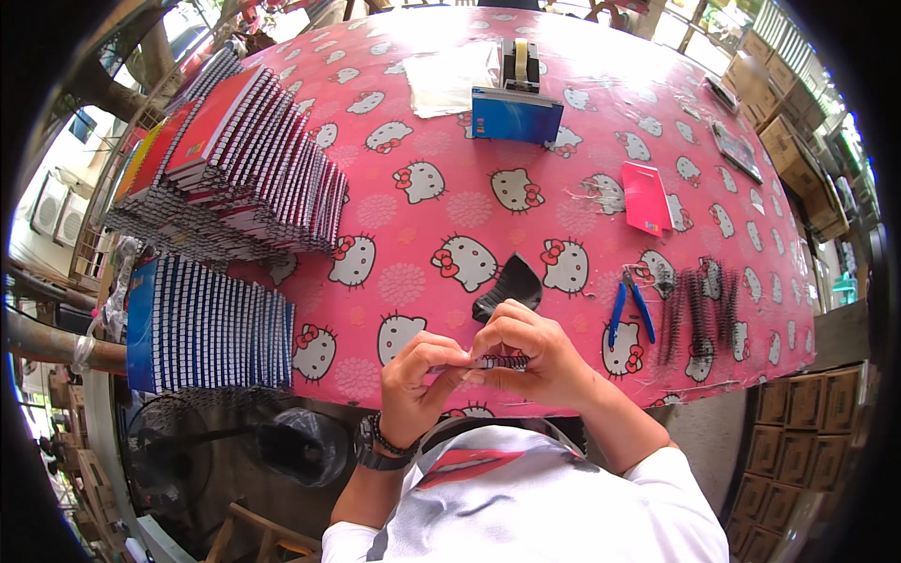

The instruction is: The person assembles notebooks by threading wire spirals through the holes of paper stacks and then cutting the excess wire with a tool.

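Close to the table's near edge, my two hands meet around a short black spiral binding coil [505, 361]. My right hand [535, 352] is closed over the coil, thumb below and fingers above. The fingertips of my left hand [420, 375] pinch at the coil's left end, and what else may be between them is too small to tell. Just beyond my right hand lies a crumpled black piece of sheet [510, 286]. Blue-handled pliers [632, 314] rest to the right, beside several loose black spiral coils [699, 314].
Spiral notebooks with red covers [253, 155] are piled at the left, above a blue spiral notebook stack [211, 324]. Farther back stand a blue notebook [516, 114] and a tape dispenser [521, 68]. A pink booklet [646, 199] lies at right on the pink patterned tablecloth [404, 281].
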### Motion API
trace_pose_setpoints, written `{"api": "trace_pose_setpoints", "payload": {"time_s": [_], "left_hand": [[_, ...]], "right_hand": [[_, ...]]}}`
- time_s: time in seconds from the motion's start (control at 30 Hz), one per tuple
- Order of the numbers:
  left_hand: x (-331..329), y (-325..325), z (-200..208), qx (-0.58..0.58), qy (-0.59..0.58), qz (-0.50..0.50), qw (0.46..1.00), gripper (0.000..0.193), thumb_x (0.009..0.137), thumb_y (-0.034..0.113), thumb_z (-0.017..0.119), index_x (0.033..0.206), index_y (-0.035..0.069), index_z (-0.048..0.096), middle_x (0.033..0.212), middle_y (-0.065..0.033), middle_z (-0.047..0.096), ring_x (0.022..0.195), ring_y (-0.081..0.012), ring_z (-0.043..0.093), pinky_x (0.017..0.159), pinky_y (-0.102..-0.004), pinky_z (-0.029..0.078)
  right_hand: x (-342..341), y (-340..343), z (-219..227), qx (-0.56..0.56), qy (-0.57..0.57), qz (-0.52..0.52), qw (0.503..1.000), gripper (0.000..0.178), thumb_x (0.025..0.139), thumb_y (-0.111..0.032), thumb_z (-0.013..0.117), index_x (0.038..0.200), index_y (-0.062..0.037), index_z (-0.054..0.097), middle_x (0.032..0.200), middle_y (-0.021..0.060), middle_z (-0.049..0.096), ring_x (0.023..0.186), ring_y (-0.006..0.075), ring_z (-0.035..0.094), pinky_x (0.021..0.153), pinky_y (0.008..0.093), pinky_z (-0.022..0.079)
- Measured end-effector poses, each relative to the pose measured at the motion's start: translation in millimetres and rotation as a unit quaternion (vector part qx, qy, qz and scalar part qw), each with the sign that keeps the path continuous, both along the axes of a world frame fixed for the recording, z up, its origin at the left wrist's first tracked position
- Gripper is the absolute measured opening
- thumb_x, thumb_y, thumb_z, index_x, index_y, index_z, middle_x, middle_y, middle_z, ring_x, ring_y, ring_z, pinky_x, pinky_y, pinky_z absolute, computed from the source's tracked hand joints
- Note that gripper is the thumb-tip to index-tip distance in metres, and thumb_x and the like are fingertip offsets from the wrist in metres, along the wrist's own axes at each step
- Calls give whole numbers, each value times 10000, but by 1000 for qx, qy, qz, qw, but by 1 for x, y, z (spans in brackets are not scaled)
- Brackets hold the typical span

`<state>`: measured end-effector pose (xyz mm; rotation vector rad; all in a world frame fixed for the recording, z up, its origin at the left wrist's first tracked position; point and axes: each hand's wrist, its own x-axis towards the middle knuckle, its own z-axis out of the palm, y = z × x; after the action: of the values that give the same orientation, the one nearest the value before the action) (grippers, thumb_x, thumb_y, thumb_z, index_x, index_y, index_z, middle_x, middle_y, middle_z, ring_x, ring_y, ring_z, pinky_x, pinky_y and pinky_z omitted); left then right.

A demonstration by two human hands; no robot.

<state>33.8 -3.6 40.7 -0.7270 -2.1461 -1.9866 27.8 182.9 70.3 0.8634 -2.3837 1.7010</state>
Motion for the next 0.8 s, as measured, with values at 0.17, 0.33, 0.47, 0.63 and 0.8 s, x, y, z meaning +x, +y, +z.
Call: {"api": "trace_pose_setpoints", "payload": {"time_s": [0.17, 0.33, 0.47, 0.63, 0.8], "left_hand": [[-1, 1, -3, -13, 48, -10, 999, 165, 764, -52, 693, 889, 25, 619, 856, -84, 625, 753, -163, 626, 639, -252, 503], [5, -1, -9, 38, -20, 33, 999, 182, 762, -56, 694, 897, 29, 608, 866, -83, 625, 770, -154, 618, 661, -264, 499], [9, -3, 0, 31, -29, 75, 996, 177, 772, -41, 689, 907, 40, 609, 864, -82, 622, 772, -157, 616, 670, -271, 494], [19, -20, 29, -157, 33, 128, 979, 263, 841, 68, 646, 1093, 57, 572, 922, -94, 611, 834, -234, 621, 713, -325, 494], [27, -87, 85, -133, 132, 309, 933, 293, 901, 141, 596, 1157, 33, 504, 1004, -110, 576, 841, -238, 590, 716, -330, 491]], "right_hand": [[6, 0, 3, 2, 3, -20, 1000, 217, 751, -145, 752, 865, -64, 586, 808, 45, 566, 763, 221, 522, 662, 325, 439], [6, -10, -1, 17, 67, -57, 996, 214, 734, -124, 743, 882, -51, 607, 793, 61, 589, 736, 239, 530, 653, 337, 439], [6, -23, 2, 19, 132, -86, 987, 215, 722, -89, 730, 905, -40, 628, 792, 60, 611, 691, 242, 537, 645, 334, 439], [0, -42, 10, 37, 169, -35, 984, 277, 711, -112, 740, 946, -25, 619, 832, 74, 626, 725, 249, 562, 665, 345, 447], [-14, -51, 35, -1, 237, -73, 969, 673, 735, -296, 760, 1255, 14, 467, 1190, 172, 550, 1067, 312, 515, 870, 388, 447]]}}
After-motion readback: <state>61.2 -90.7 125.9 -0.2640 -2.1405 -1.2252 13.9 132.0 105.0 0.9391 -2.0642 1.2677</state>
